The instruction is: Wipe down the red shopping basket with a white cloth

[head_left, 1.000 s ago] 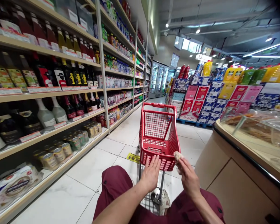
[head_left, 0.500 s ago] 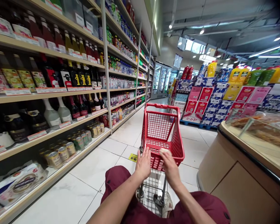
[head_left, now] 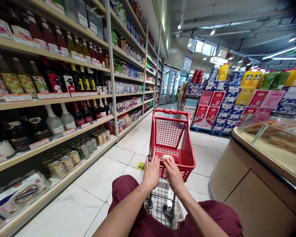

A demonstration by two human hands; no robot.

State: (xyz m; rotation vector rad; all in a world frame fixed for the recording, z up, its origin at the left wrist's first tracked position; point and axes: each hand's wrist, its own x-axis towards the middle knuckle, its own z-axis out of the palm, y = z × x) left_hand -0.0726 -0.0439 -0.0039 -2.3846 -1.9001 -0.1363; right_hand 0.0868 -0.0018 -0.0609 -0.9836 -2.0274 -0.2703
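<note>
A red plastic shopping cart basket [head_left: 185, 154] stands in the aisle right in front of me. My left hand [head_left: 151, 173] rests with fingers stretched up against the basket's near rim. My right hand [head_left: 172, 172] is beside it at the same rim, fingers pinched on a small pale piece of food [head_left: 167, 157] held just over the basket's edge. My maroon sleeves and clothing fill the bottom of the view. The basket's inside looks bare.
Long shelves [head_left: 64, 95] of wine bottles, cans and drinks line the left. A curved beige counter [head_left: 239, 171] with a glass food case stands close on the right. Stacked cartons and juice bottles [head_left: 227, 102] rise behind the cart. White tiled floor [head_left: 93, 187] runs ahead to fridges [head_left: 170, 84].
My right hand has carried the pale piece of food left and forward, from beside the cart to over the basket's near rim. Both hands now sit closer together at the rim.
</note>
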